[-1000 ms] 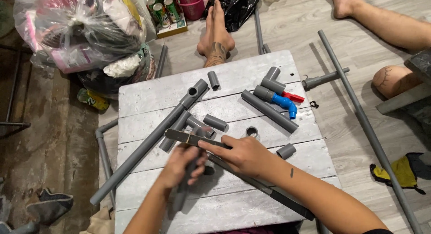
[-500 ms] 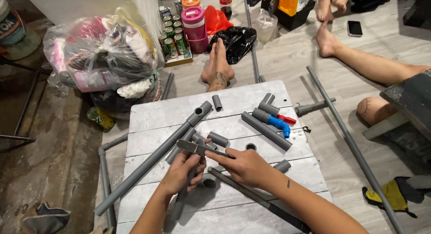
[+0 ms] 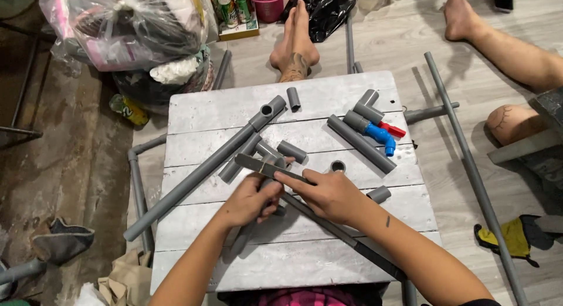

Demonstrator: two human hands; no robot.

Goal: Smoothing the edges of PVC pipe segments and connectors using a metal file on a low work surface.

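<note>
Our left hand [image 3: 249, 201] grips a stiff, light grey pipe [image 3: 241, 238] near its end; our right hand [image 3: 328, 194] pinches the thin flat blade [image 3: 264, 166], best held mid-length.

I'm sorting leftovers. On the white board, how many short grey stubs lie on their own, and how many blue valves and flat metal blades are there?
Short grey stubs lying apart: 4
Blue valve with red handle: 1
Flat metal blade: 1
Total: 6
</note>
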